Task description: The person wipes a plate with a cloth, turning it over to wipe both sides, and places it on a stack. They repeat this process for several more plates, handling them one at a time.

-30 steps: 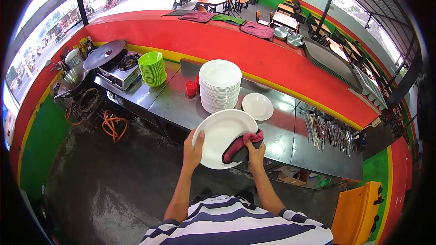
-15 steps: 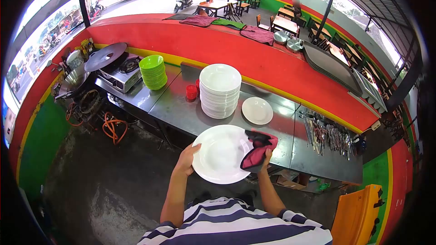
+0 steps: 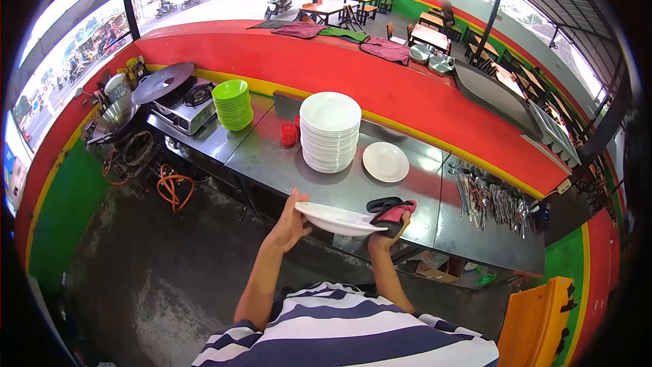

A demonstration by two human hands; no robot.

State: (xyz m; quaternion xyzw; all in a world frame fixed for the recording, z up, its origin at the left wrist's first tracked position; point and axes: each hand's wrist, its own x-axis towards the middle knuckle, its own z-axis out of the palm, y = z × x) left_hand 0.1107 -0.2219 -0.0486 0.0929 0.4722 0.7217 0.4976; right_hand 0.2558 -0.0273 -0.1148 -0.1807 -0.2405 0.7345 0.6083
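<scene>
Between my two hands a white plate (image 3: 338, 220) is held in the air before the counter's front edge, tipped so that it shows nearly edge-on. My left hand (image 3: 291, 223) grips its left rim. At the right rim, my right hand (image 3: 388, 232) is closed on a pink and black cloth (image 3: 392, 213), which is pressed against the plate. Just beyond stands a tall stack of white plates (image 3: 331, 132). A smaller white plate (image 3: 386, 162) lies on the counter to the right of the stack.
The steel counter (image 3: 272, 156) carries green bowls (image 3: 233, 106), a red cup (image 3: 288, 134), a gas stove (image 3: 183, 110) and many pieces of cutlery (image 3: 494, 200). Behind runs a red wall (image 3: 272, 61) with cloths and trays on top. An orange chair-like piece (image 3: 533, 323) stands at lower right.
The held plate has turned from facing me to nearly edge-on. My right hand and the cloth have shifted slightly down with it, and both hands still hold on.
</scene>
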